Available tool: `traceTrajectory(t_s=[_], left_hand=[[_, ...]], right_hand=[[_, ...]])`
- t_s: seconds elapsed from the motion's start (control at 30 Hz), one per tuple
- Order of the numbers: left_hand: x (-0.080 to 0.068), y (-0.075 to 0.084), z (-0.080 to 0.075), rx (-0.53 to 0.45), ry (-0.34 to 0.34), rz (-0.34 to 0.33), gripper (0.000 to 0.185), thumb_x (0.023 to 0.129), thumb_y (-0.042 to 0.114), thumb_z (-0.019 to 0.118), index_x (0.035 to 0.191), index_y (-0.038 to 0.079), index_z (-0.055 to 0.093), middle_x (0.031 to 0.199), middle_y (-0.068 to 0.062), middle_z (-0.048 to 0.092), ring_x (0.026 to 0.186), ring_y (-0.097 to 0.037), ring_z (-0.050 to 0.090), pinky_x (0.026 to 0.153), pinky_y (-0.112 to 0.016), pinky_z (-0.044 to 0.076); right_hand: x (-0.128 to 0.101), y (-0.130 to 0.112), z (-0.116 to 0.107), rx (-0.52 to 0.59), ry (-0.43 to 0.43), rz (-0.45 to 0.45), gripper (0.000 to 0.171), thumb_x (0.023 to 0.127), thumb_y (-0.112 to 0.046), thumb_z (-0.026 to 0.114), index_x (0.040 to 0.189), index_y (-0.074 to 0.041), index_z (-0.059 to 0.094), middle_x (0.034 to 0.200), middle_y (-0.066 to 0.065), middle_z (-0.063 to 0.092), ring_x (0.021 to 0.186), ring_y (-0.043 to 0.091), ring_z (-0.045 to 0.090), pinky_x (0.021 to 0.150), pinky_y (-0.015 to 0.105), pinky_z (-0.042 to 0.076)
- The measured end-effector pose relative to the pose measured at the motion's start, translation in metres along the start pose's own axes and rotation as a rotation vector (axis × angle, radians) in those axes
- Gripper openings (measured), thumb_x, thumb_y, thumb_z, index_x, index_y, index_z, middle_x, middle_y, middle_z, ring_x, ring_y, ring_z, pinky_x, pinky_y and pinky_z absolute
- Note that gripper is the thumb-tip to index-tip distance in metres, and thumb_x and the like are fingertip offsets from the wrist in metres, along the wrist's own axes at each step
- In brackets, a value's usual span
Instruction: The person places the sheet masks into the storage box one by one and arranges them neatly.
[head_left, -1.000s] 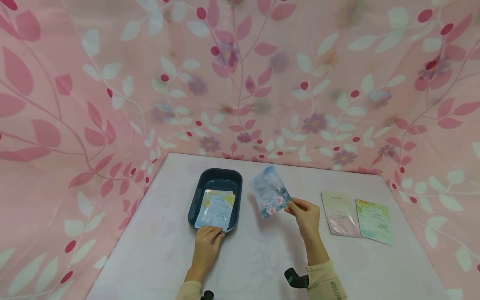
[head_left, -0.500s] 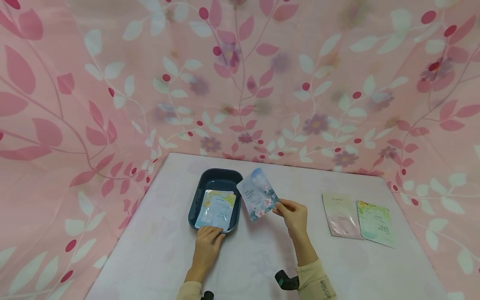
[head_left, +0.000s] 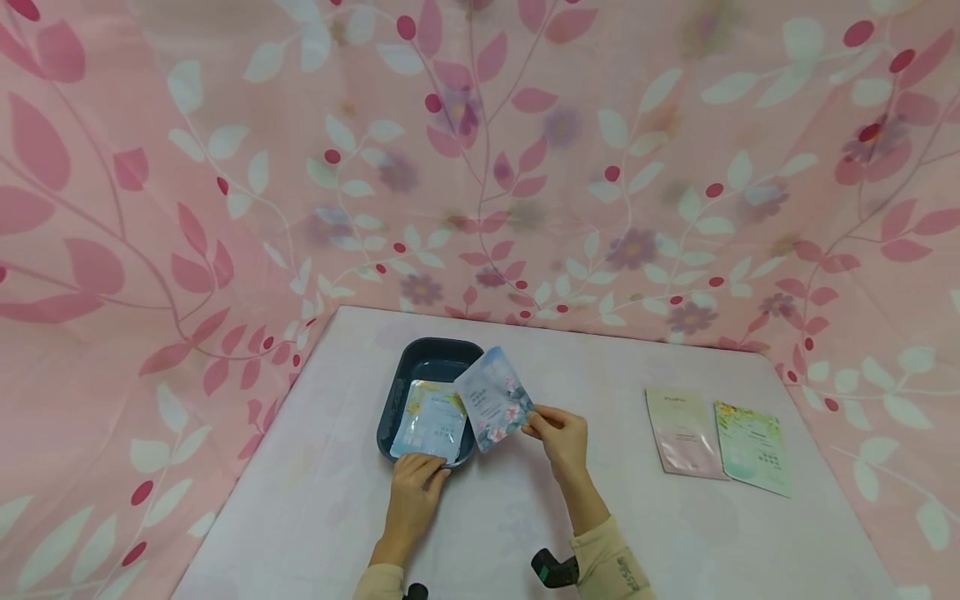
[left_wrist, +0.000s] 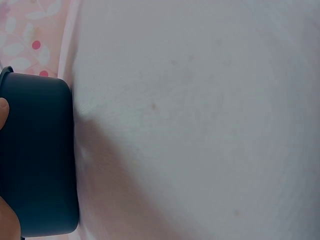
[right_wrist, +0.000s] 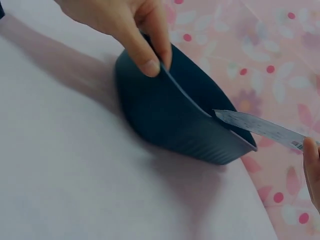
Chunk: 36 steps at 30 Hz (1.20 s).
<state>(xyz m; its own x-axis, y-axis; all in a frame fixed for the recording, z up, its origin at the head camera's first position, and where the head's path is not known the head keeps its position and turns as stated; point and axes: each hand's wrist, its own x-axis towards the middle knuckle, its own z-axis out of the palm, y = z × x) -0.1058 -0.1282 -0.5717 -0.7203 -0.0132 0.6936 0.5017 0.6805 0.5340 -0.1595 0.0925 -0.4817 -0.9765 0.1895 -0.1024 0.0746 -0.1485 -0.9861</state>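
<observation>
So the left hand [head_left: 415, 487] is on the near rim of a dark blue tray [head_left: 435, 365], with a shiny yellow-and-blue packet [head_left: 429, 419] lying inside. Right hand [head_left: 561, 439] has a blue floral packet [head_left: 495, 398] pinched by its lower right edge, tilted and overlapping the tray's right rim from this angle; can't tell if they touch. Off to the right, a beige-pink packet [head_left: 686, 433] and a green one [head_left: 752, 446] lie side by side on the white-covered surface [head_left: 300, 500]. Pink leafy fabric [head_left: 480, 192] behind it all, tan sleeves [head_left: 611, 558] on both arms.
</observation>
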Motion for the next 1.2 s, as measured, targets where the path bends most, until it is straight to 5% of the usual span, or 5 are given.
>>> traceTrajectory(t_s=[0.5, 0.8, 1.2], left_hand=[[0.002, 0.001, -0.001, -0.018, 0.012, 0.022, 0.023, 0.061, -0.007, 0.082, 0.081, -0.001, 0.072, 0.078, -0.004, 0.067, 0.076, -0.019, 0.058, 0.075, -0.032, 0.040], [0.000, -0.002, 0.001, -0.003, 0.005, 0.019, 0.022, 0.062, -0.005, 0.083, 0.081, 0.000, 0.072, 0.078, -0.003, 0.067, 0.076, -0.018, 0.058, 0.076, -0.031, 0.040], [0.000, -0.001, 0.001, -0.010, 0.009, 0.029, 0.023, 0.061, -0.004, 0.083, 0.081, 0.000, 0.073, 0.078, -0.003, 0.068, 0.076, -0.018, 0.059, 0.076, -0.031, 0.040]], right_hand=[[-0.004, 0.018, 0.027, -0.045, 0.052, -0.001, 0.021, 0.082, 0.011, 0.062, 0.100, 0.021, 0.061, 0.088, 0.032, 0.064, 0.056, 0.009, 0.065, 0.059, 0.021, 0.054], [-0.008, 0.027, 0.041, -0.007, 0.089, -0.019, 0.019, 0.082, 0.012, 0.062, 0.098, 0.021, 0.061, 0.088, 0.035, 0.063, 0.057, 0.013, 0.066, 0.059, 0.023, 0.055], [-0.014, 0.035, 0.058, -0.097, 0.053, -0.041, 0.020, 0.080, 0.010, 0.065, 0.097, 0.020, 0.063, 0.082, 0.032, 0.065, 0.063, 0.027, 0.069, 0.059, 0.025, 0.055]])
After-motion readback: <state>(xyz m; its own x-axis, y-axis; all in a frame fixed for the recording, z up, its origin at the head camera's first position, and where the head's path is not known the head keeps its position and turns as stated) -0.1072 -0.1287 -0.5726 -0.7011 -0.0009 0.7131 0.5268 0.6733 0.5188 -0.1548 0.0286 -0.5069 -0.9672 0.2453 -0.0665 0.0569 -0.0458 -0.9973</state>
